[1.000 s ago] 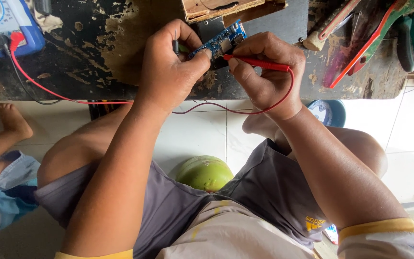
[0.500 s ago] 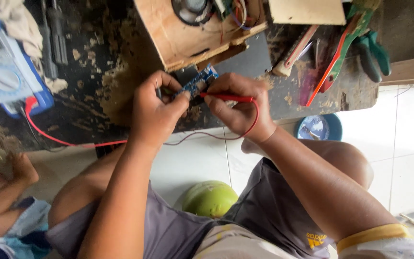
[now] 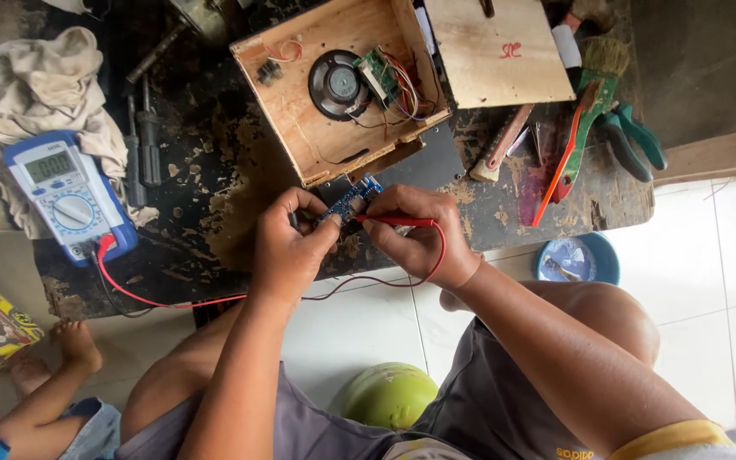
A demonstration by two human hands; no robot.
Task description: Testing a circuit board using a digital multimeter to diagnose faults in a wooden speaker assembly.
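My left hand (image 3: 290, 247) pinches a small blue circuit board (image 3: 349, 198) and a black probe against it, over the dark worn table (image 3: 215, 196). My right hand (image 3: 415, 234) holds a red test probe (image 3: 398, 221) with its tip on the board. A red lead (image 3: 181, 300) runs from the probe along the table's front edge to a blue multimeter (image 3: 70, 196) at the left. Just behind my hands stands an open wooden box (image 3: 338, 85) with a round speaker (image 3: 338, 83) and wired circuitry inside.
A beige rag (image 3: 36, 85) lies behind the meter, two screwdrivers (image 3: 142, 140) beside it. A wooden panel (image 3: 487, 51), brush, red-handled tool and green pliers (image 3: 632, 140) lie at the right. A blue bowl (image 3: 577, 260) and green round object (image 3: 389, 396) sit on the tiled floor. Another person's foot (image 3: 74, 345) is at lower left.
The view has tilted up, showing more of the table, the whole wooden box and the meter. My hands keep the same grip on board and probe.
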